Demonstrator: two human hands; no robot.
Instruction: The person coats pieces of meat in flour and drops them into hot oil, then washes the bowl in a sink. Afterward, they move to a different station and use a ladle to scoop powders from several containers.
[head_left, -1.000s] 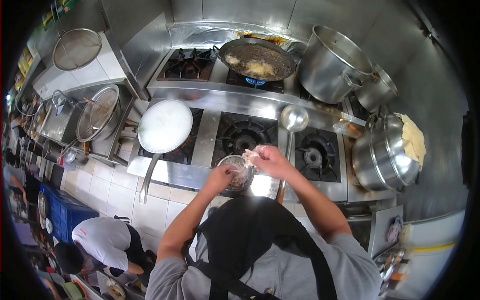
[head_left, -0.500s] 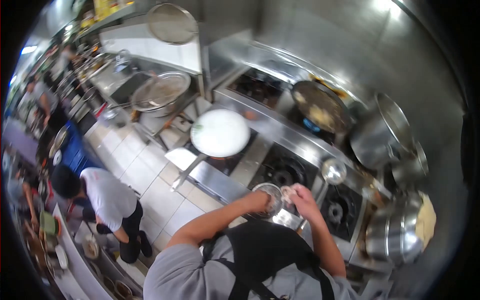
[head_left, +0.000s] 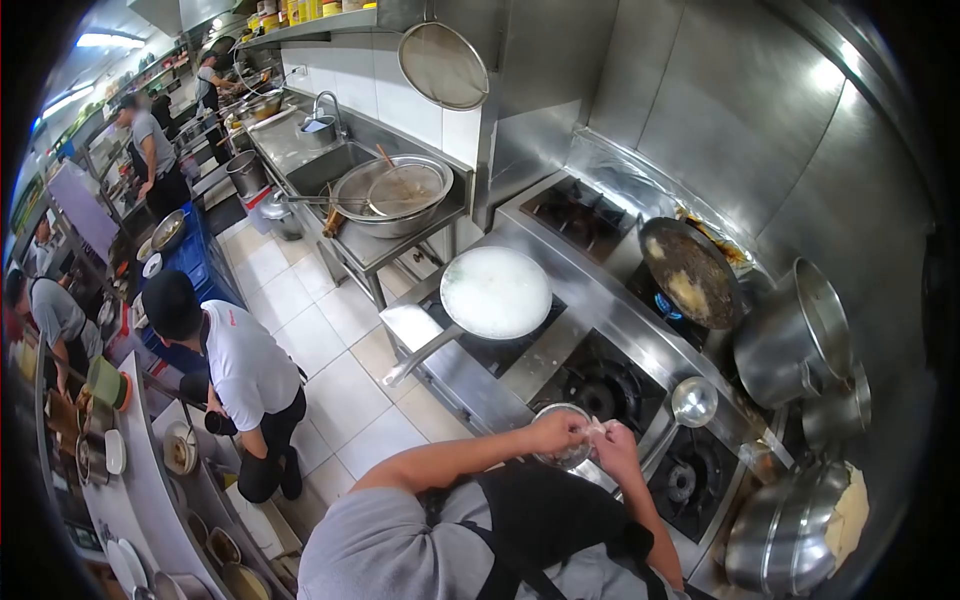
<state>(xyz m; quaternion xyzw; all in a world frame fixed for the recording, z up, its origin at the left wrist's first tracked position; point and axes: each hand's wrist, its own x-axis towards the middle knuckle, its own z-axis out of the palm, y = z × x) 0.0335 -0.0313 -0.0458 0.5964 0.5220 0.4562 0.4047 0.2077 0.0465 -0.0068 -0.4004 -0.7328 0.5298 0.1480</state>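
Our left hand (head_left: pixel 560 431) and right hand (head_left: pixel 617 452) pinch a pale piece (head_left: pixel 596 427) at the bowl's (head_left: pixel 569 462) two o'clock; a foamy pan (head_left: pixel 496 293) sits at eleven.

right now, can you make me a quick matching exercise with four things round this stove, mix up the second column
Column one
1. dark wok
2. long-handled pan
3. small bowl
4. ladle

Column two
A. partly covered by the left hand
B. lying between two burners
C. over a blue flame
D. filled with white froth

Right pairs: 1-C, 2-D, 3-A, 4-B
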